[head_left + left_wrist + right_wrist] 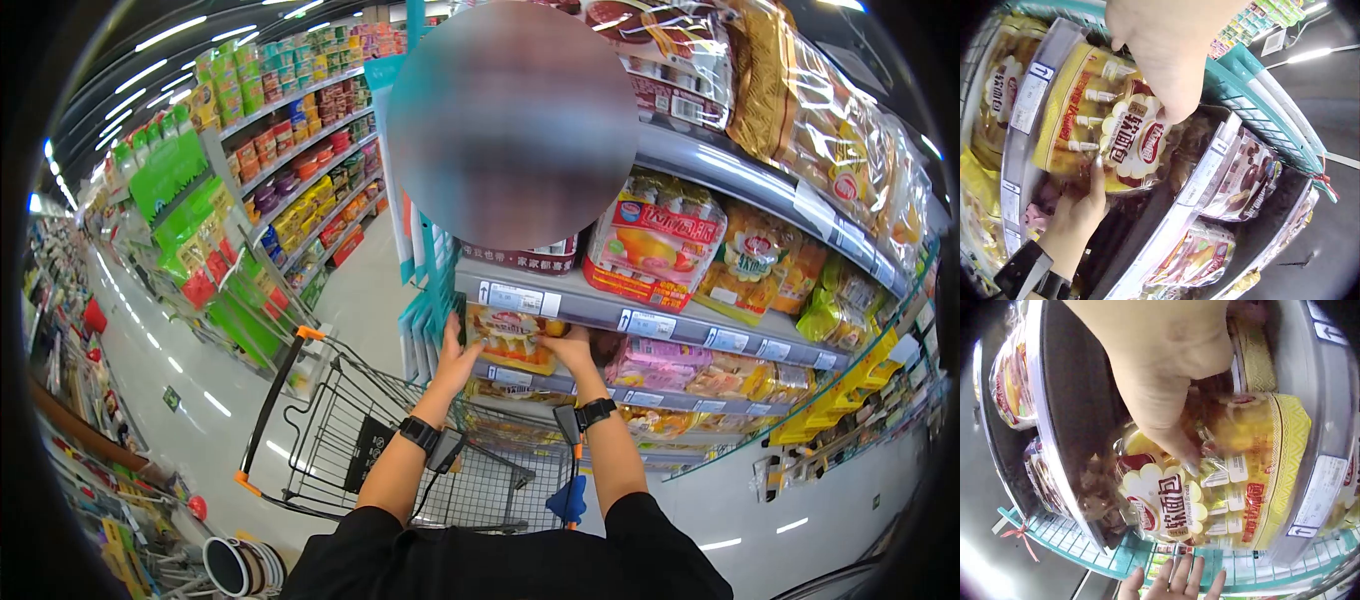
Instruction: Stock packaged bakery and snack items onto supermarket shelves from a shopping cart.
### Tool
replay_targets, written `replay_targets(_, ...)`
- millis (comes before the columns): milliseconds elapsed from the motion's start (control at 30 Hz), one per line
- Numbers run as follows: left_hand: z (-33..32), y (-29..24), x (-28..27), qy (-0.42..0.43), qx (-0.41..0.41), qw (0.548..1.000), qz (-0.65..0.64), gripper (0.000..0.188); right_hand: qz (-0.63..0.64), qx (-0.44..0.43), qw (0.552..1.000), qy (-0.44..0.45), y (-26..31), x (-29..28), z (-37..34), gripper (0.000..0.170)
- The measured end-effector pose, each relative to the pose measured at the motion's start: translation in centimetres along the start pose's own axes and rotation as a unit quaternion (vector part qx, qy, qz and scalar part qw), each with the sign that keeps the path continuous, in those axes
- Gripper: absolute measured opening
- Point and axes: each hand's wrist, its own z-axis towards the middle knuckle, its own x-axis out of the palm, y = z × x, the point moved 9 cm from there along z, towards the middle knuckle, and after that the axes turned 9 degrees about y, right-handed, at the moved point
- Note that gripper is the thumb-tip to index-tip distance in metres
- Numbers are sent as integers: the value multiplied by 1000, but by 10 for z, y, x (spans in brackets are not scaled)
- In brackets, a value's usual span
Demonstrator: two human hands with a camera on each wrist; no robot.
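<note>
By the right hand (570, 351), thumb over the front, a yellow bread bag (512, 330) is gripped; its opposite side is touched by the left hand (457, 356), fingers straight. Beneath, the shelf (678, 402) is fronted by a shopping cart (368, 452).

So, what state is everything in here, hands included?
Bread bag: full, between the two hands at the shelf, no tear showing
Left hand: at the bag's side, fingers straight
Right hand: holding the bag's other side
Shelf: stocked
Shopping cart: upright, beside the shelf
Wrist straps: fastened, one on each wrist
Ceiling lights: on
</note>
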Motion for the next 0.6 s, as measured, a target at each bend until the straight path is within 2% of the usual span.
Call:
replay_targets(100,7,1,6,8,-10,998,-56,81,-117,-54,991,-40,21,-20,-11,45)
replay_targets(133,9,5,10,10,-14,998,-62,81,-60,14,998,4,9,-20,-11,48)
replay_targets(267,23,12,29,65,-1,990,-128,81,-50,4,999,0,6,-23,-17,54)
replay_targets(333,26,19,28,39,-2,993,-115,80,-44,14,999,-1,5,-20,-20,58)
replay_targets(367,28,25,27,28,-3,994,-108,80,-20,27,999,31,2,-13,-23,60)
replay_targets(433,32,57,28,22,-18,995,-98,77,-90,51,994,30,-17,-11,-31,61)
replay_targets(467,32,68,30,21,-25,995,-92,76,-90,108,989,53,-35,-9,-33,61)
replay_targets(567,31,65,27,-34,-28,999,-4,71,-112,52,992,-3,-22,-10,-36,54)
replay_targets(600,22,39,22,-58,-32,998,22,67,-103,54,993,-7,-18,-11,-37,53)
